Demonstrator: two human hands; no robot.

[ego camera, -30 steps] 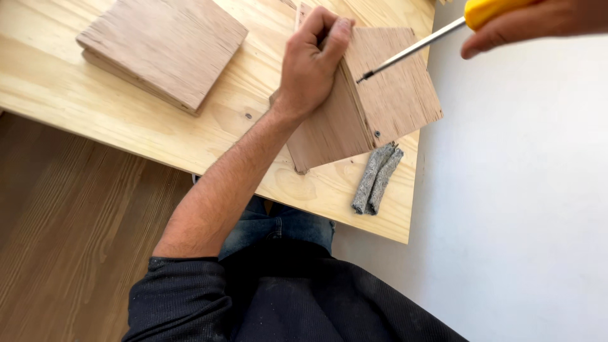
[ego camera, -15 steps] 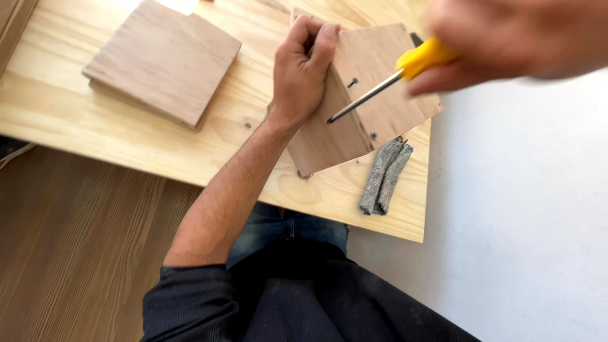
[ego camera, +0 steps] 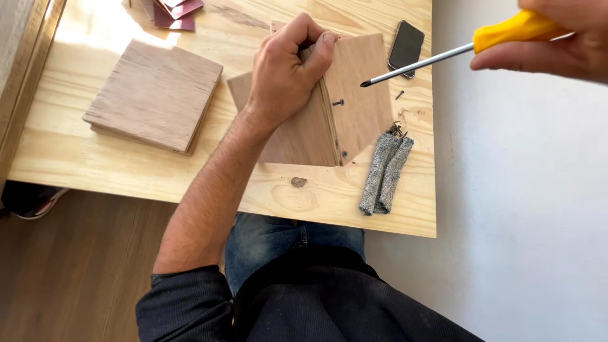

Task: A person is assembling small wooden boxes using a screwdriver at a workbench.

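Observation:
My left hand (ego camera: 285, 69) grips the top edge of two plywood panels (ego camera: 354, 101) joined at an angle, holding them on the pine table (ego camera: 76, 152). A screw (ego camera: 339, 102) sticks partly out of the right panel, and another sits lower near the joint (ego camera: 345, 153). My right hand (ego camera: 557, 44) holds a yellow-handled screwdriver (ego camera: 443, 58) at the upper right. Its tip (ego camera: 365, 83) hovers just above and to the right of the upper screw, apart from it.
A stack of square plywood pieces (ego camera: 155, 95) lies at the left. A folded grey cloth (ego camera: 385, 172) and loose screws (ego camera: 398, 130) rest near the table's right edge, and a dark phone (ego camera: 406, 47) lies behind them. Reddish sheets (ego camera: 177, 9) sit at the far edge. White wall is on the right.
The view has shifted so more of the table's far side shows. The screwdriver tip has drawn back up and to the right, off the panel joint.

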